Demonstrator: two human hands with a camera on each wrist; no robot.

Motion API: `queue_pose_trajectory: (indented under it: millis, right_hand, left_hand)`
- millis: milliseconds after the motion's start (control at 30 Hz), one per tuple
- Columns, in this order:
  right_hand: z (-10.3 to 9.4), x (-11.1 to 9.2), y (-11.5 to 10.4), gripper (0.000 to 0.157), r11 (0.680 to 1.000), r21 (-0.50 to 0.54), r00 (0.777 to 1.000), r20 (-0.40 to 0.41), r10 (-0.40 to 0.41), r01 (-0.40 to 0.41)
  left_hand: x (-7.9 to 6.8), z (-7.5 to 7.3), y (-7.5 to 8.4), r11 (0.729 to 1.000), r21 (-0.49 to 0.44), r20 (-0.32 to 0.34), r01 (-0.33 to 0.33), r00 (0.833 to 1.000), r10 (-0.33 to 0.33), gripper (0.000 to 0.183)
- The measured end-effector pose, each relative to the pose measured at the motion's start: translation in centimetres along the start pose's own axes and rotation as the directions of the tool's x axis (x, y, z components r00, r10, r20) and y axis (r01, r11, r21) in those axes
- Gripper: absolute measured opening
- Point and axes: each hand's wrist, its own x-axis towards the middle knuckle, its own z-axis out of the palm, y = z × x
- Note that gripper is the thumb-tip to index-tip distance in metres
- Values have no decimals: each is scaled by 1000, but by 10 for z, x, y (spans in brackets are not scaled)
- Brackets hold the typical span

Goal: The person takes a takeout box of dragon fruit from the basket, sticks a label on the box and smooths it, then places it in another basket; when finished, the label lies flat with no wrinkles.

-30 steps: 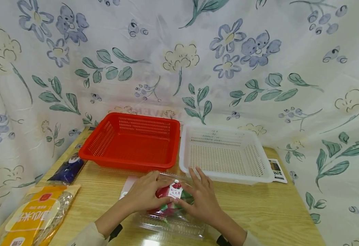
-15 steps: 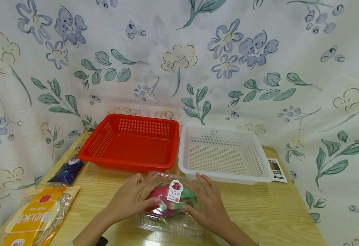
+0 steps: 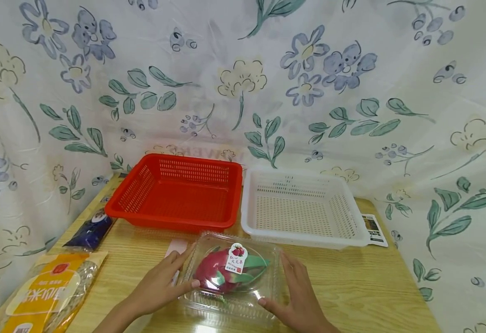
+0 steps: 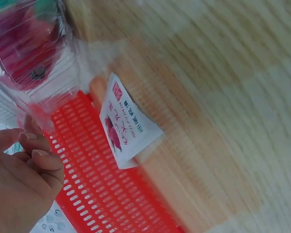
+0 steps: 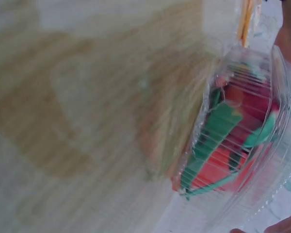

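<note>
A clear plastic clamshell box (image 3: pixel 264 300) lies on the table in the head view, its lid closed over a red dragon fruit (image 3: pixel 214 273) with green scales. On the lid is a white label (image 3: pixel 235 259) with a fruit picture. My left hand (image 3: pixel 155 286) is at the box's left side, thumb over the edge of the lid. In the left wrist view its fingers (image 4: pixel 41 150) are loosely bent close to the box. Along the right side lies my right hand (image 3: pixel 299 291), fingers extended forward and thumb near the front of the lid.
Behind the box stand a red basket (image 3: pixel 184 203) and a white basket (image 3: pixel 301 212). A yellow bag (image 3: pixel 51 296) and a dark blue packet (image 3: pixel 90 231) lie at left. A labelled paper (image 4: pixel 126 121) lies by the box; a printed card (image 3: pixel 374 230) is beside the white basket.
Both hands have moved apart from the label in the middle of the lid to the box's two sides. The label and fruit show uncovered now; the box has hardly moved.
</note>
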Motion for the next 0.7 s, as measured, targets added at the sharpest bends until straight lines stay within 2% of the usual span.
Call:
queue_pose_trajectory:
  millis: [133, 267, 433, 533, 600, 700]
  right_hand:
    - [-1, -5, -2, 114, 988, 58, 984, 120, 133, -141]
    - [-2, -7, -6, 118, 951, 127, 936, 252, 245, -283]
    - [-1, -10, -9, 122, 907, 155, 881, 347, 321, -391]
    - [2, -10, -8, 122, 883, 187, 859, 387, 336, -430]
    - [5, -10, -7, 123, 876, 212, 855, 403, 325, -433]
    - [9, -10, -3, 128, 883, 240, 868, 406, 287, -404]
  left_hand:
    - [-2, 1, 0, 999, -11, 49, 35, 998, -35, 78]
    - [-5, 1, 1, 999, -3, 80, 49, 996, -49, 80]
    - [-8, 4, -1, 998, 5, 98, 56, 994, -56, 82]
    - [-9, 6, -2, 998, 12, 109, 60, 992, -61, 84]
    - [-9, 7, -2, 998, 11, 119, 64, 991, -65, 85]
    - [-11, 8, -2, 997, 6, 133, 80, 988, -80, 87]
